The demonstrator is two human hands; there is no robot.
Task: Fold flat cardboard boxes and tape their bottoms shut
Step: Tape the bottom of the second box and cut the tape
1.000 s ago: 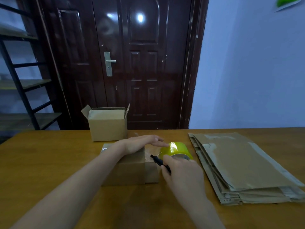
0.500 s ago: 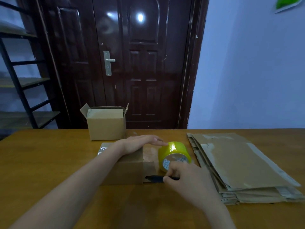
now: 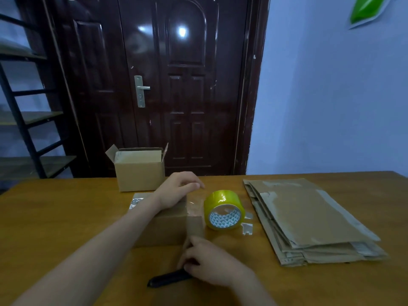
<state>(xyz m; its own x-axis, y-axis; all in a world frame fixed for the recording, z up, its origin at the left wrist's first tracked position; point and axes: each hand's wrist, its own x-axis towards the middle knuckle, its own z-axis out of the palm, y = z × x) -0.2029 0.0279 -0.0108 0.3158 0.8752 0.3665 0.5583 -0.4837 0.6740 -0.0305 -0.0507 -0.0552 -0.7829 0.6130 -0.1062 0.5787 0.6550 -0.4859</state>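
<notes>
1. One wooden bench (image 3: 66,217) carries everything, with a dark door (image 3: 181,85) behind it and a black shelf rack (image 3: 24,120) off to the left.
2. A stack of flat cardboard boxes (image 3: 309,219) lies on the right side of the bench, old tape strips showing on the top sheet.
3. A folded box (image 3: 141,171) stands upright at the far edge of the bench, its top flaps open.
4. A second box (image 3: 167,226) sits in the middle of the bench, nearer the person, with clear tape (image 3: 194,206) running over its top and down its near face.
5. The left hand (image 3: 176,191) rests on top of this box, fingers loosely curved and together, the tips at the tape's far end.
6. A yellow tape roll (image 3: 224,209) lies on its side, touching the box's right end.
7. The right hand (image 3: 209,261) lies on the bench just in front of the box, fingers curled round one end of a black cutter (image 3: 167,280), which points left.
8. Small bits of tape (image 3: 247,228) lie beside the roll.
</notes>
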